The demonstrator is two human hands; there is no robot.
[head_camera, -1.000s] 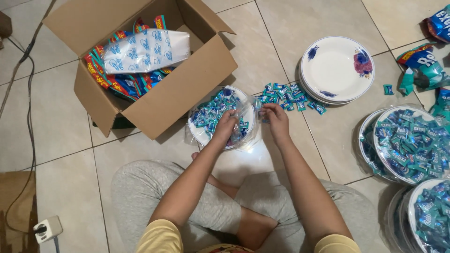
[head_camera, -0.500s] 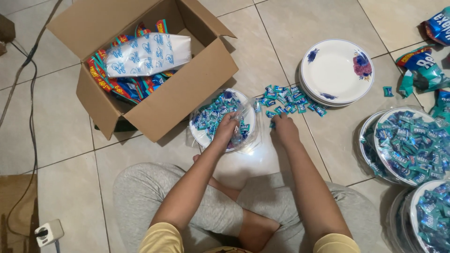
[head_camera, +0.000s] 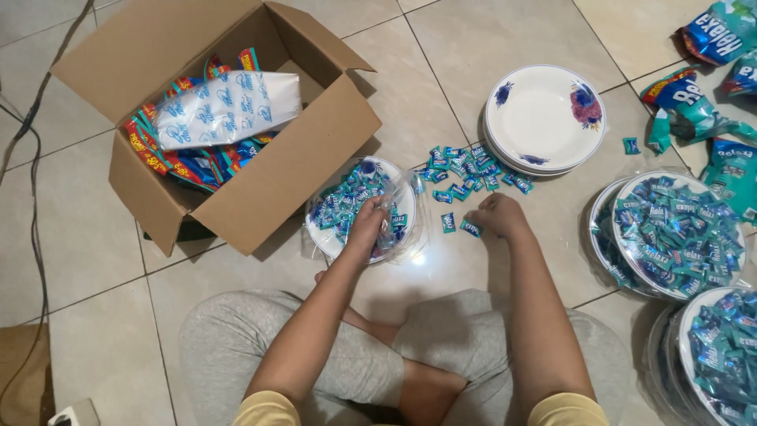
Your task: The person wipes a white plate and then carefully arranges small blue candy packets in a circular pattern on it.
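Fingers [head_camera: 369, 211] of the left hand [head_camera: 367, 225] are curling down into a heap of blue-wrapped candies [head_camera: 347, 203] on a white plate [head_camera: 404, 207], though whether they are pinching any is not clear from above. Just beside them, the right hand [head_camera: 497, 214] is resting on the tiled floor [head_camera: 441, 87], loosely closed, its fingertips touching loose candies [head_camera: 465, 170] scattered ahead of it. Beyond those, empty flowered plates [head_camera: 544, 118] are sitting stacked. Left of the left hand's fingers, an open cardboard box [head_camera: 292, 170] is holding bright packets. Well to the right, wrapped plates of candies [head_camera: 674, 233] are lying together.
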